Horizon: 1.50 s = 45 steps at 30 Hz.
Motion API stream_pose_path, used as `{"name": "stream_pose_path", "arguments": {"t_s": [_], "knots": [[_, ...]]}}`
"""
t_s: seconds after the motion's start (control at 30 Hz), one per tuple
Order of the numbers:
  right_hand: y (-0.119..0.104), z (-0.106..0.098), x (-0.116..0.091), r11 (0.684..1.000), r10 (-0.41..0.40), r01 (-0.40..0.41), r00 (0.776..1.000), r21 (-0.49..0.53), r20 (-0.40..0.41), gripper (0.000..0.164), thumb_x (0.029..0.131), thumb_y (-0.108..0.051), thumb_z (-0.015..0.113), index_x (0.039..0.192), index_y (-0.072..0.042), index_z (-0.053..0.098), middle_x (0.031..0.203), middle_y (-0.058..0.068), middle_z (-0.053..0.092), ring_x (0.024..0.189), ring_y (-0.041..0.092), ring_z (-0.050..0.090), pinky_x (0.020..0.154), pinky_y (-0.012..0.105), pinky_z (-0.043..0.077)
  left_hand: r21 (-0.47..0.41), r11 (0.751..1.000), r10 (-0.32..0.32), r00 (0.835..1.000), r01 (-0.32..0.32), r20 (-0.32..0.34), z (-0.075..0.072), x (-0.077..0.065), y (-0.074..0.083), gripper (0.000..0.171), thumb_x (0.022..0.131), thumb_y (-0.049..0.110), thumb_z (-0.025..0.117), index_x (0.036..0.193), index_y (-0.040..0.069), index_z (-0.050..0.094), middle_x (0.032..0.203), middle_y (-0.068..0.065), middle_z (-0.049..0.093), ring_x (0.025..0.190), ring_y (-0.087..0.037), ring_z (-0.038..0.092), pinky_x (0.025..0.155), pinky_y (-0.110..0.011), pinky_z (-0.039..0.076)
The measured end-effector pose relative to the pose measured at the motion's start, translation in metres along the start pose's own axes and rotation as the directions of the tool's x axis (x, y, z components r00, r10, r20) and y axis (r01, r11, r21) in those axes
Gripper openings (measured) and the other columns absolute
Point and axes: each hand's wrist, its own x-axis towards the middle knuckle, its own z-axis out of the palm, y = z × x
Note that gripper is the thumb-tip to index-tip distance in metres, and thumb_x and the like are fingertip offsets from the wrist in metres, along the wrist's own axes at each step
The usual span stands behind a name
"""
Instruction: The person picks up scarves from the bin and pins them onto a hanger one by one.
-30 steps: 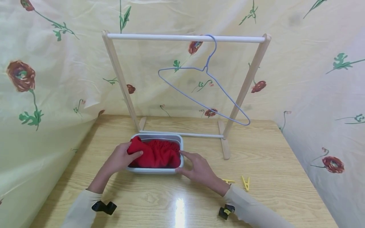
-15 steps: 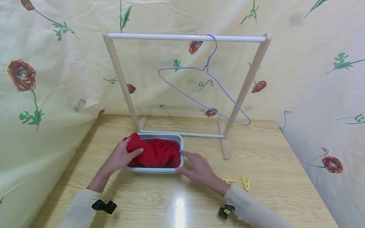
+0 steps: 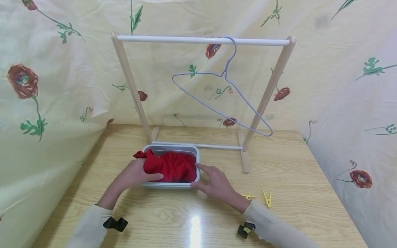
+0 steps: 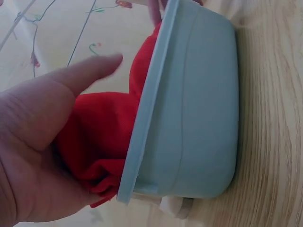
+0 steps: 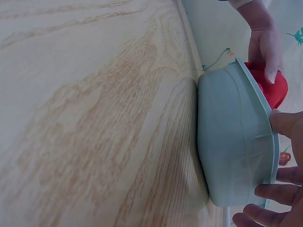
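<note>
A bunched red cloth fills a grey-blue plastic tub on the table. At the tub's left end my left hand holds a gathered part of the cloth, its thumb in front and its other fingers hidden behind the fabric. The left wrist view shows the red cloth bulging over the tub's rim, beside a straight thumb. My right hand grips the tub's right end, thumb at the front corner and fingers along the side. In the right wrist view those fingers lie spread against the tub.
Behind the tub stands a wooden rack with a white top rod. A blue wire hanger hangs from it, tilted down to the right. Two yellow clothespins lie right of the tub, one partly covered by the right forearm.
My left hand first draws the cloth slightly left over the rim, then shifts down and a little right; a tuft of cloth now pokes out at the left. My right hand stays put.
</note>
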Motion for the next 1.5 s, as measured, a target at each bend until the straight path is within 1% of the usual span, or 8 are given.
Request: {"name": "stream_pose_path", "arguments": {"t_s": [0.1, 0.33, 0.47, 0.6, 0.97, 1.1, 1.27, 1.5], "knots": [[0.0, 0.0, 0.0, 1.0, -0.004, 0.004, 1.0, -0.002, -0.004, 0.074, 0.086, -0.056, 0.076, 0.146, -0.018, 0.057, 0.136, 0.007, 0.066, 0.124, 0.029, 0.061, 0.103, 0.05, 0.05, 0.035, 0.999, -0.011, 1.0, 0.01, 0.019, 0.005, 0.001, 0.003, 0.043, 0.081, 0.042, 0.086, 0.102, 0.012, 0.064, 0.079, 0.003, 0.065, 0.071, -0.016, 0.06, 0.065, -0.032, 0.051], [0.0, 0.001, 0.001, 1.0, -0.003, 0.003, 1.0, 0.0, -0.001, 0.074, 0.086, -0.056, 0.076, 0.147, -0.018, 0.057, 0.137, 0.006, 0.065, 0.125, 0.03, 0.061, 0.103, 0.051, 0.049, 0.166, 0.985, -0.038, 0.999, 0.039, -0.011, 0.013, 0.004, 0.007, 0.042, 0.078, 0.044, 0.086, 0.08, 0.012, 0.06, 0.059, 0.001, 0.053, 0.057, -0.013, 0.052, 0.063, -0.033, 0.038], [0.0, 0.002, 0.002, 1.0, -0.006, 0.006, 1.0, -0.002, -0.004, 0.073, 0.086, -0.055, 0.077, 0.146, -0.018, 0.057, 0.136, 0.007, 0.066, 0.124, 0.03, 0.061, 0.103, 0.05, 0.05, 0.105, 0.993, -0.055, 0.998, 0.056, -0.012, 0.014, 0.006, 0.005, 0.038, 0.08, 0.037, 0.087, 0.082, 0.01, 0.059, 0.06, -0.001, 0.053, 0.057, -0.015, 0.051, 0.059, -0.032, 0.039], [0.0, 0.002, 0.002, 1.0, -0.011, 0.011, 1.0, -0.011, -0.012, 0.073, 0.086, -0.054, 0.078, 0.146, -0.017, 0.058, 0.136, 0.007, 0.066, 0.124, 0.029, 0.061, 0.102, 0.05, 0.05, 0.046, 0.999, -0.026, 1.0, 0.027, -0.01, 0.013, 0.006, 0.002, 0.032, 0.082, 0.026, 0.086, 0.092, 0.007, 0.062, 0.067, 0.0, 0.058, 0.062, -0.015, 0.054, 0.057, -0.03, 0.044], [-0.001, 0.001, 0.002, 1.0, 0.01, -0.01, 1.0, 0.004, 0.0, 0.073, 0.085, -0.053, 0.079, 0.146, -0.018, 0.057, 0.136, 0.007, 0.066, 0.125, 0.03, 0.061, 0.102, 0.051, 0.049, 0.01, 1.0, -0.009, 0.997, 0.009, -0.078, 0.009, -0.001, 0.003, 0.028, 0.086, 0.023, 0.083, 0.087, 0.006, 0.06, 0.064, 0.0, 0.055, 0.06, -0.014, 0.052, 0.056, -0.028, 0.044], [0.0, 0.001, 0.001, 1.0, 0.012, -0.012, 1.0, 0.001, -0.005, 0.073, 0.085, -0.052, 0.079, 0.146, -0.018, 0.057, 0.135, 0.007, 0.066, 0.124, 0.03, 0.061, 0.102, 0.05, 0.049, -0.053, 0.999, -0.015, 0.991, 0.008, -0.132, 0.007, -0.002, 0.002, 0.036, 0.085, 0.025, 0.084, 0.101, 0.004, 0.061, 0.076, -0.003, 0.062, 0.069, -0.018, 0.057, 0.062, -0.031, 0.049], [0.0, 0.001, 0.001, 1.0, 0.016, -0.016, 1.0, 0.001, -0.002, 0.073, 0.085, -0.053, 0.079, 0.146, -0.019, 0.057, 0.136, 0.007, 0.066, 0.125, 0.03, 0.061, 0.103, 0.051, 0.049, -0.191, 0.982, -0.028, 0.976, -0.014, -0.214, 0.001, 0.0, 0.001, 0.052, 0.082, 0.026, 0.087, 0.121, 0.005, 0.059, 0.108, -0.01, 0.068, 0.093, -0.025, 0.064, 0.076, -0.035, 0.056], [0.0, 0.0, 0.001, 1.0, 0.011, -0.011, 1.0, 0.011, -0.001, 0.074, 0.085, -0.053, 0.079, 0.146, -0.018, 0.057, 0.136, 0.007, 0.066, 0.125, 0.03, 0.06, 0.103, 0.05, 0.049, -0.332, 0.942, -0.131, 0.954, 0.036, -0.268, -0.012, 0.001, 0.014, 0.069, 0.081, 0.029, 0.088, 0.134, 0.007, 0.05, 0.128, -0.014, 0.062, 0.114, -0.032, 0.06, 0.083, -0.035, 0.057]]}}
